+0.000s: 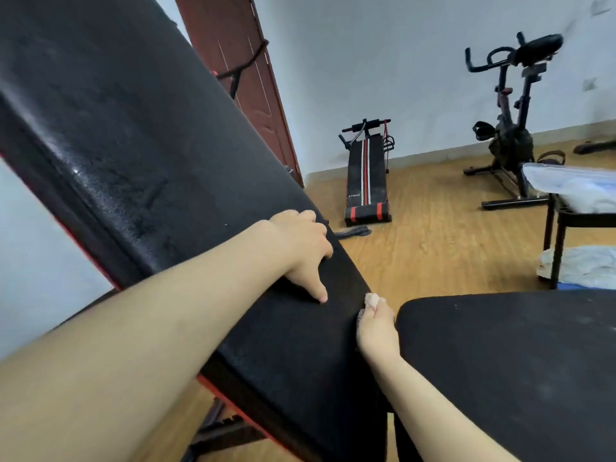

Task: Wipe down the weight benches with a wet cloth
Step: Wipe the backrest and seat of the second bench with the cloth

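A black padded backrest (140, 135) of a weight bench slopes from upper left down to the centre, with a red trim along its underside. Its black seat pad (506, 368) lies at lower right. My left hand (305, 248) grips the backrest's right edge, fingers curled over it and thumb lying on the pad. My right hand (376, 331) sits in the gap between backrest and seat and pinches a small pinkish cloth (371, 300) against the backrest's lower edge. Most of the cloth is hidden in the hand.
A black sit-up bench (366, 175) with red and white stripes lies on the wooden floor by the far wall. An exercise bike (510, 128) stands at the right. A dark stool (563, 225) with white cloths is at far right. A brown door (243, 71) is behind the backrest.
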